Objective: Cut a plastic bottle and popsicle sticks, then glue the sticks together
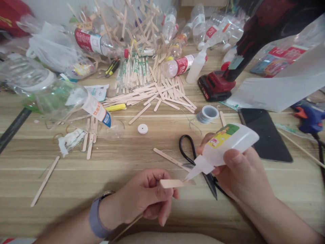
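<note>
My left hand (149, 196) pinches a wooden craft stick (170, 183) between thumb and fingers, its flat end pointing left. A thin wooden skewer (129, 226) runs down and left from under that hand. In my right hand (243, 173) is a white squeeze glue bottle (235, 139) with a yellow and green label, tilted nozzle down. The nozzle tip meets or nearly meets the craft stick; I cannot tell which. Beneath the bottle lie black-handled scissors (187, 149), partly hidden. Another craft stick (169, 158) rests on the table beside them.
A heap of craft sticks (162, 93) and several plastic bottles fill the back. Right of centre stand a thread spool (207, 114) and a red-black power tool (218, 84). A phone (266, 134) and blue glue gun (311, 117) lie right; a big clear bottle (61, 98) lies left.
</note>
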Demonstrator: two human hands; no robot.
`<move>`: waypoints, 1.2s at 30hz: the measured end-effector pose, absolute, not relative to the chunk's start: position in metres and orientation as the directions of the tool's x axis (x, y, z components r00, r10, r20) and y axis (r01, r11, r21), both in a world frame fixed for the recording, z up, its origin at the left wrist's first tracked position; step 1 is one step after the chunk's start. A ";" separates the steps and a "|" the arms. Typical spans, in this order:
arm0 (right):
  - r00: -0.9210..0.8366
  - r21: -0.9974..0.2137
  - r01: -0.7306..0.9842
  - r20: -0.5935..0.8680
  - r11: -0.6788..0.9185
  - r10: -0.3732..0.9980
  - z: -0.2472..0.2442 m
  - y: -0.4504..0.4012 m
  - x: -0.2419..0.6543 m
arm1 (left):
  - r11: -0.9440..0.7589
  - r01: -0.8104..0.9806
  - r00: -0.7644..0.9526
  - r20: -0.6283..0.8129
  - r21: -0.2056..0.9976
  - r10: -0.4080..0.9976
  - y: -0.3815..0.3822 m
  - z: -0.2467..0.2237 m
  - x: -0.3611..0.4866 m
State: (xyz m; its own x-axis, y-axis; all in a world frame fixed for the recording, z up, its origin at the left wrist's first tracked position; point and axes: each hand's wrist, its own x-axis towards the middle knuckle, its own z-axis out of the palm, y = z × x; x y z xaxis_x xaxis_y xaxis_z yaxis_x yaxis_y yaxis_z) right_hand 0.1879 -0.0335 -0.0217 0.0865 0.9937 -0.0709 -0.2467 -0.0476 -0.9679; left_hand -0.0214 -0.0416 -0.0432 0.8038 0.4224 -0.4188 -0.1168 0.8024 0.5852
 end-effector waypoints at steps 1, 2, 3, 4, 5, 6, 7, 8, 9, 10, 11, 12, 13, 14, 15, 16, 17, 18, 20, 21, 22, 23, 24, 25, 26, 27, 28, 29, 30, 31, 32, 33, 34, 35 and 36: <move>0.088 -0.968 -0.245 -0.079 -0.055 0.993 -0.021 -0.033 0.188 | 0.801 -0.119 0.804 -0.416 0.587 0.424 -0.041 -0.043 -0.022; 0.086 -0.970 -0.237 -0.081 -0.059 0.993 -0.021 -0.033 0.187 | 0.801 -0.119 0.804 -0.416 0.587 0.424 -0.041 -0.044 -0.022; 0.079 -0.973 -0.225 -0.078 -0.058 0.994 -0.021 -0.033 0.187 | 0.801 -0.119 0.804 -0.416 0.587 0.425 -0.041 -0.044 -0.022; 0.074 -0.976 -0.211 -0.073 -0.055 0.995 -0.022 -0.033 0.187 | 0.800 -0.119 0.805 -0.415 0.588 0.425 -0.041 -0.044 -0.022; 0.073 -0.978 -0.201 -0.063 -0.048 0.995 -0.023 -0.034 0.187 | 0.799 -0.117 0.807 -0.413 0.590 0.422 -0.041 -0.045 -0.022; 0.071 -0.980 -0.194 -0.056 -0.041 0.996 -0.024 -0.034 0.188 | 0.797 -0.113 0.809 -0.411 0.593 0.420 -0.041 -0.045 -0.022; 0.067 -0.981 -0.189 -0.049 -0.036 0.997 -0.025 -0.035 0.188 | 0.796 -0.108 0.809 -0.412 0.596 0.419 -0.041 -0.045 -0.022; 0.061 -0.982 -0.187 -0.047 -0.034 0.997 -0.026 -0.035 0.189 | 0.793 -0.105 0.807 -0.415 0.600 0.420 -0.041 -0.045 -0.022; 0.060 -0.982 -0.187 -0.041 -0.029 0.997 -0.026 -0.036 0.190 | 0.793 -0.103 0.804 -0.419 0.600 0.422 -0.041 -0.046 -0.022; 0.062 -0.982 -0.189 -0.036 -0.023 0.997 -0.027 -0.036 0.190 | 0.793 -0.105 0.802 -0.420 0.600 0.424 -0.041 -0.046 -0.022; 0.064 -0.981 -0.193 -0.033 -0.020 0.997 -0.027 -0.036 0.191 | 0.793 -0.110 0.799 -0.421 0.600 0.429 -0.041 -0.046 -0.021; 0.064 -0.980 -0.197 -0.029 -0.016 0.997 -0.028 -0.036 0.191 | 0.793 -0.115 0.798 -0.421 0.598 0.432 -0.042 -0.047 -0.021; 0.064 -0.980 -0.198 -0.028 -0.015 0.998 -0.028 -0.036 0.192 | 0.797 -0.123 0.797 -0.420 0.592 0.434 -0.042 -0.047 -0.021; 0.053 -0.980 -0.196 -0.029 -0.019 0.998 -0.029 -0.036 0.192 | 0.801 -0.130 0.797 -0.420 0.584 0.435 -0.042 -0.048 -0.020; 0.037 -0.981 -0.192 -0.034 -0.026 0.999 -0.029 -0.036 0.192 | 0.806 -0.137 0.795 -0.422 0.576 0.436 -0.043 -0.048 -0.020; 0.024 -0.981 -0.188 -0.045 -0.040 0.999 -0.029 -0.036 0.192 | 0.808 -0.145 0.794 -0.421 0.571 0.439 -0.043 -0.049 -0.020; 0.023 -0.982 -0.184 -0.054 -0.049 0.998 -0.029 -0.037 0.192 | 0.808 -0.153 0.795 -0.415 0.569 0.442 -0.044 -0.049 -0.020; 0.036 -0.982 -0.184 -0.059 -0.051 0.998 -0.029 -0.037 0.191 | 0.805 -0.165 0.796 -0.405 0.569 0.450 -0.044 -0.049 -0.020; 0.092 -0.976 -0.211 -0.070 -0.049 0.993 -0.026 -0.036 0.190 | 0.796 -0.189 0.796 -0.385 0.576 0.467 -0.043 -0.048 -0.021; 0.123 -0.971 -0.236 -0.071 -0.040 0.990 -0.024 -0.035 0.189 | 0.791 -0.201 0.794 -0.377 0.579 0.477 -0.042 -0.047 -0.021; 0.143 -0.963 -0.266 -0.070 -0.030 0.987 -0.021 -0.034 0.188 | 0.786 -0.214 0.788 -0.372 0.580 0.490 -0.041 -0.046 -0.022; 0.153 -0.954 -0.298 -0.070 -0.022 0.986 -0.019 -0.033 0.187 | 0.780 -0.227 0.781 -0.369 0.583 0.503 -0.040 -0.045 -0.022; 0.153 -0.945 -0.326 -0.074 -0.020 0.985 -0.017 -0.031 0.186 | 0.774 -0.234 0.776 -0.367 0.588 0.514 -0.040 -0.045 -0.022; 0.149 -0.939 -0.345 -0.073 -0.018 0.986 -0.016 -0.030 0.185 | 0.769 -0.238 0.772 -0.365 0.594 0.520 -0.039 -0.044 -0.022; 0.145 -0.935 -0.354 -0.071 -0.015 0.987 -0.015 -0.029 0.184 | 0.763 -0.243 0.768 -0.362 0.599 0.528 -0.038 -0.044 -0.022; 0.142 -0.935 -0.354 -0.077 -0.022 0.987 -0.015 -0.029 0.184 | 0.759 -0.245 0.768 -0.358 0.603 0.531 -0.038 -0.044 -0.022; 0.139 -0.938 -0.346 -0.084 -0.031 0.987 -0.015 -0.029 0.183 | 0.758 -0.244 0.769 -0.355 0.605 0.531 -0.038 -0.044 -0.022; 0.134 -0.941 -0.335 -0.087 -0.037 0.987 -0.015 -0.030 0.183 | 0.759 -0.239 0.772 -0.356 0.605 0.527 -0.039 -0.045 -0.022; 0.126 -0.945 -0.324 -0.093 -0.047 0.988 -0.016 -0.031 0.183 | 0.763 -0.236 0.773 -0.359 0.602 0.523 -0.039 -0.045 -0.022; 0.119 -0.948 -0.313 -0.097 -0.055 0.988 -0.016 -0.032 0.183 | 0.766 -0.233 0.774 -0.363 0.599 0.519 -0.039 -0.045 -0.022; 0.108 -0.950 -0.306 -0.103 -0.066 0.989 -0.017 -0.032 0.184 | 0.768 -0.232 0.775 -0.364 0.597 0.517 -0.039 -0.046 -0.022; 0.091 -0.951 -0.299 -0.107 -0.075 0.990 -0.018 -0.033 0.184 | 0.769 -0.233 0.775 -0.364 0.595 0.517 -0.040 -0.046 -0.022; 0.073 -0.953 -0.290 -0.108 -0.083 0.991 -0.019 -0.034 0.185 | 0.767 -0.240 0.775 -0.358 0.595 0.520 -0.040 -0.046 -0.021; 0.053 -0.955 -0.280 -0.112 -0.093 0.992 -0.020 -0.035 0.186 | 0.765 -0.245 0.777 -0.352 0.596 0.523 -0.040 -0.047 -0.021; 0.032 -0.957 -0.271 -0.112 -0.099 0.993 -0.021 -0.035 0.187 | 0.763 -0.245 0.779 -0.347 0.598 0.523 -0.040 -0.047 -0.021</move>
